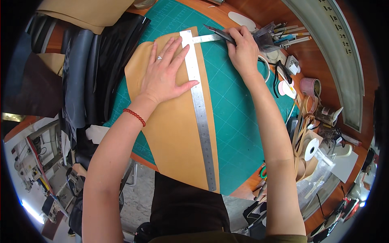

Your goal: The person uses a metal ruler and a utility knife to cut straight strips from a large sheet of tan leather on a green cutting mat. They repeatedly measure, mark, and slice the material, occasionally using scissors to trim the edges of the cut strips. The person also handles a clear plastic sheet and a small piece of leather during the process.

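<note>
The left hand (164, 71) lies flat and wide open, with the fingers spread, on a tan piece of leather (174, 129). Its thumb and the tips of its fingers rest against the left edge of a long steel L-shaped ruler (200, 109) and partly on it, so the palm presses on the leather and the ruler together. There is a ring on one finger and a red bead bracelet (134, 116) on the wrist.

The right hand (243, 50) is closed around a dark slim cutting knife (221, 34). The fingers are curled tight on the handle, and the blade points to the left, over the short arm of the ruler near its corner. It cannot be told whether the tip touches the metal or the leather.

The leather lies on a green cutting mat with a grid (239, 117), which covers the middle of the brown wooden surface (324, 69). The long arm of the ruler runs down the leather, near its right edge, toward the person. The two hands are apart, one on each side of the ruler's upper end.

Left of the mat lie dark folded sheets of leather (89, 69). On the right side stand a white roll of tape (311, 149) and a pink roll (310, 86).
</note>
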Demonstrator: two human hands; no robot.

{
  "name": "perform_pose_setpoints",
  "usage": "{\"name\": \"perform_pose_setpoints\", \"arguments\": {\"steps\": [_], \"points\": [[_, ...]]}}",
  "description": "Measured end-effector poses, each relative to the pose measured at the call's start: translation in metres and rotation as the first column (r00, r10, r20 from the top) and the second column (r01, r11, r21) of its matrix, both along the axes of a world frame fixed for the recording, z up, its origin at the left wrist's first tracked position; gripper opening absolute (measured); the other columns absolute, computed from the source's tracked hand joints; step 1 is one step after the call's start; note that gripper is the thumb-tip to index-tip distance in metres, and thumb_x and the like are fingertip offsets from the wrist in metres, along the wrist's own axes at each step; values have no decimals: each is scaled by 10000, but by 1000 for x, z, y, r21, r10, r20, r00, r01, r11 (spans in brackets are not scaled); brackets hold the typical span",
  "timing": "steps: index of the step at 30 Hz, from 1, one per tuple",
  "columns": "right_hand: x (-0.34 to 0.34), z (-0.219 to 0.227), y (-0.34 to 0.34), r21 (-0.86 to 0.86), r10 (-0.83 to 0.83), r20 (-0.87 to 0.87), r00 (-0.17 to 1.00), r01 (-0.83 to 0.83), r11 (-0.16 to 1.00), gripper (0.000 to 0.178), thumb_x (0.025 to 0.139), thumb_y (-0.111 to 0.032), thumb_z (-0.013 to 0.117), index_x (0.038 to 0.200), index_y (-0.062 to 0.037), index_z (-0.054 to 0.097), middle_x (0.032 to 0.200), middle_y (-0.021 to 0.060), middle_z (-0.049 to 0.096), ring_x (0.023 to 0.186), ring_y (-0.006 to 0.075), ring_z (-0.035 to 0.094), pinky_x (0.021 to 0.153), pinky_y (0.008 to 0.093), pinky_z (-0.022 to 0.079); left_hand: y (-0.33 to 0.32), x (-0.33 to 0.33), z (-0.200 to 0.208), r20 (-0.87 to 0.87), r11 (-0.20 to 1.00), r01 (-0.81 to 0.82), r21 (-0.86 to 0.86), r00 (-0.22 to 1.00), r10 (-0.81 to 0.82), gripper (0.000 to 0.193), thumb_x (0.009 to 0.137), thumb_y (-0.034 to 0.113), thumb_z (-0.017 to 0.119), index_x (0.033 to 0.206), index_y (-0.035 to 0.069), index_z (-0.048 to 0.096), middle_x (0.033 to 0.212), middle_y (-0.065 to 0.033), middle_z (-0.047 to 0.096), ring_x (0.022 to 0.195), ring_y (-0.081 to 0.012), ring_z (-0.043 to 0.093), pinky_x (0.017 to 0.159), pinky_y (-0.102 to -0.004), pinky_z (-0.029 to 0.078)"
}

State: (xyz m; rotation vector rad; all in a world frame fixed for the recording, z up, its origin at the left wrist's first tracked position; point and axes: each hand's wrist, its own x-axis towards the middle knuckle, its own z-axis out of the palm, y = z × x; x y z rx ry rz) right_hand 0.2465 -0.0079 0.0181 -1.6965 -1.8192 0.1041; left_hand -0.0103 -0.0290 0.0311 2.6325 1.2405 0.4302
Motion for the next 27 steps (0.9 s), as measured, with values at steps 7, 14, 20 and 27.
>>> {"name": "perform_pose_setpoints", "arguments": {"steps": [7, 14, 20, 27], "points": [[-1, -4, -2, 14, -32, -47, 998, 33, 999, 281, 727, -28, 641, 963, -151, 733, 929, 73, 610, 837, 302, 648, 725, 442, 542, 1, 2, -2, 0, 1000, -1, 14, 1000, 1, 885, 757, 577, 770, 1466, 134, 481, 1551, -107, 388, 1468, -274, 337, 1226, -576, 165], [1, -7, -1, 16, -36, -26, 999, 37, 999, 283, 743, -67, 637, 972, -191, 746, 935, 56, 621, 837, 296, 656, 729, 446, 549, 2, -1, -3, -18, 999, 38, -39, 999, -39, 985, 720, 601, 791, 1510, 144, 421, 1582, -120, 327, 1495, -303, 273, 1226, -589, 130], [3, -11, 1, 42, -38, 3, 999, 38, 998, 253, 782, -106, 662, 1000, -210, 737, 955, 47, 639, 829, 307, 670, 716, 463, 558, 9, -7, -2, -7, 990, 105, -96, 994, -106, 1135, 642, 648, 821, 1549, 153, 351, 1605, -126, 269, 1507, -342, 226, 1230, -601, 75], [11, 15, 11, -14, 8, 145, 989, -6, 1000, 219, 824, -87, 643, 1034, -147, 660, 1009, 96, 626, 917, 352, 633, 752, 476, 535, 26, -1, -2, -69, 992, 102, -79, 992, -108, 1189, 598, 683, 830, 1538, 138, 348, 1605, -127, 274, 1508, -304, 241, 1243, -581, 72]]}}
